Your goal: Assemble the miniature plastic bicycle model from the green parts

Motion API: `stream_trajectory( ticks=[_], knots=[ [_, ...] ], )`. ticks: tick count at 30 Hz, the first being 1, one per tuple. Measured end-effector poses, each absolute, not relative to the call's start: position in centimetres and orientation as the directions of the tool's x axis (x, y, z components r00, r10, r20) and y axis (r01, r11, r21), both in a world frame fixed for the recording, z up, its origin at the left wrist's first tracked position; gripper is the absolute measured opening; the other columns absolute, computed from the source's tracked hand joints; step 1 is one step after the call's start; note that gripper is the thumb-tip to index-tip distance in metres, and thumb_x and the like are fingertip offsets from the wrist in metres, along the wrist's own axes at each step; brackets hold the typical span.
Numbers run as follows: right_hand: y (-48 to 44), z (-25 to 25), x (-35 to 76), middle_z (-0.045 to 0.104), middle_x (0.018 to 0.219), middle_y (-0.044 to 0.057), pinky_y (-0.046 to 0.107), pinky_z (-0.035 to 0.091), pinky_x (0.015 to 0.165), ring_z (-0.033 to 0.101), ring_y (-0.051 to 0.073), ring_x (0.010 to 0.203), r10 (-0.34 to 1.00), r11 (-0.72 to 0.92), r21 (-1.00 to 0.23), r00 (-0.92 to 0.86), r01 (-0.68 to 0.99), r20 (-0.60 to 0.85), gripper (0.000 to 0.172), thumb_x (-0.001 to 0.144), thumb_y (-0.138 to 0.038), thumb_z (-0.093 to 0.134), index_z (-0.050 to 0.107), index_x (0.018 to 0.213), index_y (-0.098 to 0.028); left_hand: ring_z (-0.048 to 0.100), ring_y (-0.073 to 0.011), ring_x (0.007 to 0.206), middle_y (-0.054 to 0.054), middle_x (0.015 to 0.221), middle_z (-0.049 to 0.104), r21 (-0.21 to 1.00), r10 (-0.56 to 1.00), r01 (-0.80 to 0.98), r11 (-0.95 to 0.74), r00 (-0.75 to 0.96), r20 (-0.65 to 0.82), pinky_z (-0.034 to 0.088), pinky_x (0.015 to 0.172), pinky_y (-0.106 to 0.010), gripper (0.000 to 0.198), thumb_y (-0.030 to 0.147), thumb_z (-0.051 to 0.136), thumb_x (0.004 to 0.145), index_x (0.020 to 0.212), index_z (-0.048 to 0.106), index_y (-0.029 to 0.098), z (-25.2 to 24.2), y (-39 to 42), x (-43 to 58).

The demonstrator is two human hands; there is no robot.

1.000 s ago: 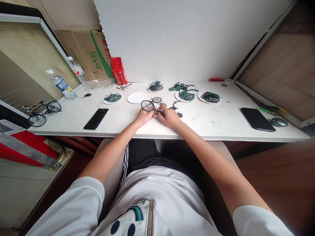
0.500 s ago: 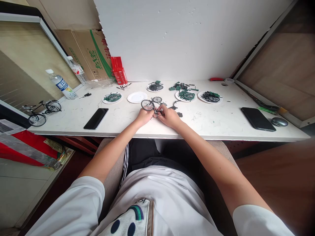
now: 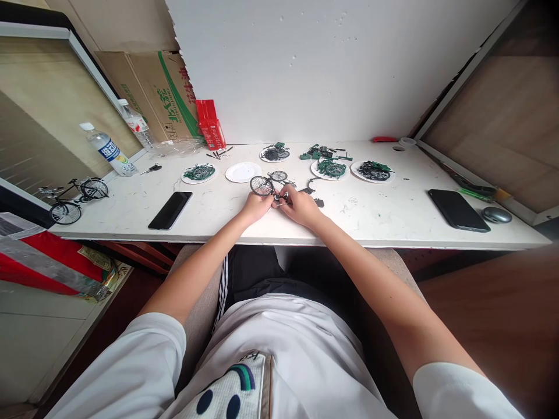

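Note:
A small black model bicycle (image 3: 263, 186) is held in both hands just above the table's near part. My left hand (image 3: 257, 208) is closed on it below its large spoked wheel. My right hand (image 3: 303, 208) pinches at the bicycle's lower middle from the right; any tiny part between those fingertips is too small to make out. Dark loose pieces (image 3: 319, 203) lie just right of my right hand. Behind the bicycle is a white paper plate (image 3: 233, 179) with nothing on it. A finished-looking black model bicycle (image 3: 74, 196) stands at the far left.
Plates of green and black bicycle parts (image 3: 331, 169) line the back, near a loose green pile (image 3: 323, 153). A phone (image 3: 170, 210) lies left, another phone (image 3: 457, 210) right beside a mouse (image 3: 496, 215). Bottles (image 3: 109, 150) and a red box (image 3: 210, 125) stand back left.

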State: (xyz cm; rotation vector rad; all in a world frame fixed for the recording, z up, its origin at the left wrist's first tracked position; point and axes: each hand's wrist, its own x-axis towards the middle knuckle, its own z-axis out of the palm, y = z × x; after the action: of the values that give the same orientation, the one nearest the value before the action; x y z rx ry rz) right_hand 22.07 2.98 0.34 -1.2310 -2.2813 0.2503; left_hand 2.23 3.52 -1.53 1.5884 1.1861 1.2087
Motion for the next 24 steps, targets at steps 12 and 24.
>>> stream_trajectory(
  ticks=[12, 24],
  knots=[
    [3.07, 0.23, 22.02, 0.072, 0.077, 0.007, 0.031, 0.029, 0.063, 0.061, 0.026, 0.067, 0.816, 0.572, -0.387, -0.451, 0.723, 0.363, 0.035, 0.101, -0.041, 0.045, 0.061, 0.124, -0.020, 0.077, -0.0198, 0.082, -0.006, 0.083, 0.079, 0.939, 0.968, 0.238, -0.247, 0.104, 0.228, 0.058, 0.079, -0.029, 0.021, 0.018, 0.056, 0.098, 0.109, 0.074, 0.015, -1.48, 3.60, 2.19],
    [3.29, -0.08, 22.00, 0.073, 0.077, 0.007, 0.030, 0.030, 0.065, 0.061, 0.027, 0.068, 0.808, 0.579, -0.366, -0.452, 0.729, 0.377, 0.032, 0.102, -0.039, 0.046, 0.059, 0.123, -0.020, 0.075, -0.0165, 0.075, -0.007, 0.090, 0.080, 0.946, 0.965, 0.200, -0.257, 0.103, 0.241, 0.058, 0.075, -0.026, 0.015, 0.014, 0.059, 0.096, 0.102, 0.072, 0.014, -0.78, 3.18, 2.59]
  ],
)
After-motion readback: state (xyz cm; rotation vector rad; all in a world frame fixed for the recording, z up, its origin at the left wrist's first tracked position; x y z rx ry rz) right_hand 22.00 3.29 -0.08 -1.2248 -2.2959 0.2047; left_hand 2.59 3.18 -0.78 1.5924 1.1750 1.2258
